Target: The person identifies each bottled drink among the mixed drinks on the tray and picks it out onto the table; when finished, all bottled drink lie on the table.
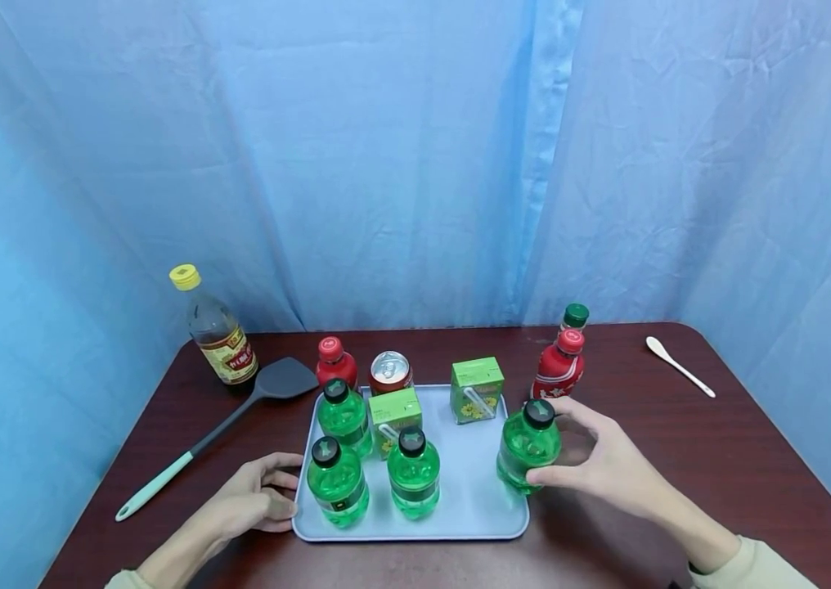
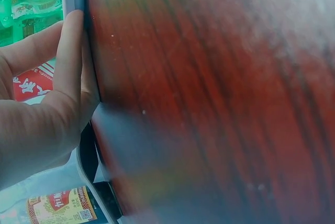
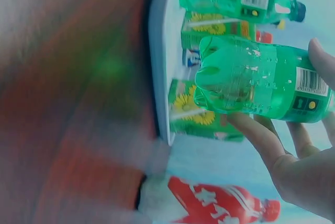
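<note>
My right hand (image 1: 610, 466) grips a green plastic bottle (image 1: 528, 448) with a black cap, between thumb and fingers. In the right wrist view the bottle's ribbed base shows, raised above the light blue tray (image 1: 470, 491) near its right side. My left hand (image 1: 257, 495) rests beside the tray, its fingertips touching the left rim. On the tray stand other green bottles, one at the front left (image 1: 339, 491), one at the front middle (image 1: 414, 483) and one behind (image 1: 345, 425). Two green juice boxes, a middle one (image 1: 395, 409) and a back one (image 1: 477, 393), also stand there.
Behind the tray are a red-capped bottle (image 1: 336, 366) and a soda can (image 1: 390, 372). A red-labelled bottle (image 1: 559, 366) stands at back right, a green-capped one (image 1: 575, 316) behind it. At left are a sauce bottle (image 1: 227, 343) and a spatula (image 1: 220, 427); at right, a white spoon (image 1: 680, 367).
</note>
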Action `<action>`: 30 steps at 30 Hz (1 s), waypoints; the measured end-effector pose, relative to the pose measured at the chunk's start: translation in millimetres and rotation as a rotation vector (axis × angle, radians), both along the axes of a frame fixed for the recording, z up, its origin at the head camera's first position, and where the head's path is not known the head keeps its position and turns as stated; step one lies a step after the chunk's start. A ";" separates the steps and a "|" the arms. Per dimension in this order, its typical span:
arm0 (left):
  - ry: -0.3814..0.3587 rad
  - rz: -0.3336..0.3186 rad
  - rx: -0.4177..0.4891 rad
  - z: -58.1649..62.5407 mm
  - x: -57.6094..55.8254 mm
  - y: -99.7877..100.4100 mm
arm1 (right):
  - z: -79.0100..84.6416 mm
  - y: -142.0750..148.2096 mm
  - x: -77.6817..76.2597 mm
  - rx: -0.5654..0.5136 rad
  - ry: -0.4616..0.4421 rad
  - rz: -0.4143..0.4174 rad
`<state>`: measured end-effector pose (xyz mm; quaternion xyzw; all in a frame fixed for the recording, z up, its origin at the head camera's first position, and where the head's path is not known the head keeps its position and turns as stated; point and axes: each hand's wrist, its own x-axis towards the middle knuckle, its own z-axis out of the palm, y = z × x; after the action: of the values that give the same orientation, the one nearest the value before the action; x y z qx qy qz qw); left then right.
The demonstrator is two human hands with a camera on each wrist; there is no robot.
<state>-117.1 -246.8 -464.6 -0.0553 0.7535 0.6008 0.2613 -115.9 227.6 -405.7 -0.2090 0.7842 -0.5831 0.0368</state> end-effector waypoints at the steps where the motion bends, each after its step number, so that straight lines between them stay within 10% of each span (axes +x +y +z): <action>1: 0.000 0.000 -0.001 0.2 0.0 0.2 | 2.0 2.3 -0.4 0.005 -0.004 -0.004; 18: -0.004 -0.003 0.010 0.2 0.4 -0.8 | 20.5 52.0 -14.0 0.169 0.207 -0.101; 30: -0.005 0.003 0.001 -0.7 -0.7 -0.5 | 22.3 89.0 -29.0 0.307 0.196 -0.288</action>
<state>-117.9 -247.3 -465.3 -0.0576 0.7526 0.6012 0.2625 -144.9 316.6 -383.4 -0.1424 0.8851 -0.4334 -0.0916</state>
